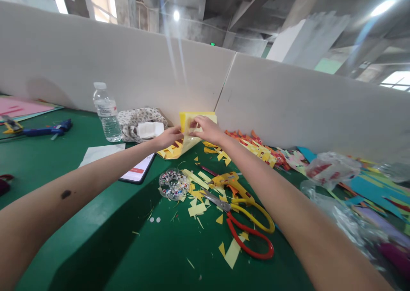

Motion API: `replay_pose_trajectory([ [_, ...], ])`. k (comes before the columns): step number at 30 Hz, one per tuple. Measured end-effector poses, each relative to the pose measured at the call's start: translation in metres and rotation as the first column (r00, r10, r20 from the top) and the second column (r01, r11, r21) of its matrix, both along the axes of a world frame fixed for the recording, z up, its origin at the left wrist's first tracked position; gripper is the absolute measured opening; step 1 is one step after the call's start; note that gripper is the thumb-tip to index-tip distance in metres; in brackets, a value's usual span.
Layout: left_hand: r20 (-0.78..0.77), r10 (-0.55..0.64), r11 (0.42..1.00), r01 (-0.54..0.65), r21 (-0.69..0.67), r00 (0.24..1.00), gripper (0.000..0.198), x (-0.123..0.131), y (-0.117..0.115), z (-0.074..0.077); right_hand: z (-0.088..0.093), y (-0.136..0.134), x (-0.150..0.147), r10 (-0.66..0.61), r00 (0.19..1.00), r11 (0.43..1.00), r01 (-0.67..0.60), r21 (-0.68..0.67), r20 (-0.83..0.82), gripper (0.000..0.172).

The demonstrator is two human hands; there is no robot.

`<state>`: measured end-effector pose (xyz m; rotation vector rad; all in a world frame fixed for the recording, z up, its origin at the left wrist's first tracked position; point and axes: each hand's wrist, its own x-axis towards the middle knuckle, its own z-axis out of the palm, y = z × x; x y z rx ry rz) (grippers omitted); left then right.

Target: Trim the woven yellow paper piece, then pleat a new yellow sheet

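Both arms reach forward to several sheets of yellow paper (200,114), held up in front of the grey partition. The sheets are bright yellow behind and pale yellow in front. My left hand (171,138) has its fingers closed at their left edge. Higher up and further right, my right hand (207,128) pinches the pale front sheet between thumb and fingers. Below the left hand, orange and yellow cut pieces lie on yellow paper (173,151). Scissors (224,204) with one yellow and one red handle lie nearer, beside a yellow glue gun (232,182).
Paper scraps (197,210) surround a round clear case of small beads (174,184). A phone (138,171), water bottle (107,113) and spotted cloth pouch (141,118) stand left. Orange-yellow paper strips (256,150) and plastic bags (333,169) lie right; a blue glue gun (45,130) lies far left.
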<state>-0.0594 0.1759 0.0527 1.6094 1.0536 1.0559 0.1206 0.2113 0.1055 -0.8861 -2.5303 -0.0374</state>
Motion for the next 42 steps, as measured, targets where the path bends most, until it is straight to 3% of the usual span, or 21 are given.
replay_pose_trajectory([
  [4,-0.025,-0.025,1.000,0.024,-0.013,0.999,0.022,-0.001,-0.002,0.001,-0.008,-0.006,0.002,0.024,0.998,0.993,-0.031,-0.111,-0.062,0.031],
  [12,-0.075,0.039,0.998,-0.042,-0.048,0.996,0.031,0.003,0.003,-0.002,-0.016,-0.012,0.000,0.060,0.997,0.996,-0.063,-0.063,-0.051,0.024],
  [19,-0.110,-0.007,0.997,-0.001,-0.075,0.994,0.029,0.006,0.003,-0.010,-0.028,-0.017,0.009,0.091,0.992,0.992,-0.098,-0.080,-0.086,0.010],
  [28,-0.140,-0.047,0.993,0.032,-0.112,0.989,0.024,0.020,-0.004,-0.021,-0.043,-0.025,0.021,0.047,0.986,0.982,-0.075,-0.174,-0.158,0.009],
  [35,-0.107,-0.066,0.993,0.055,-0.102,0.992,0.017,0.021,-0.004,-0.018,-0.052,-0.018,0.031,-0.018,0.966,0.967,-0.049,-0.251,-0.258,0.022],
  [42,-0.133,-0.069,0.995,0.059,-0.078,0.989,0.012,0.025,-0.007,-0.014,-0.055,-0.025,0.035,-0.033,0.957,0.972,-0.036,-0.232,-0.288,0.014],
])
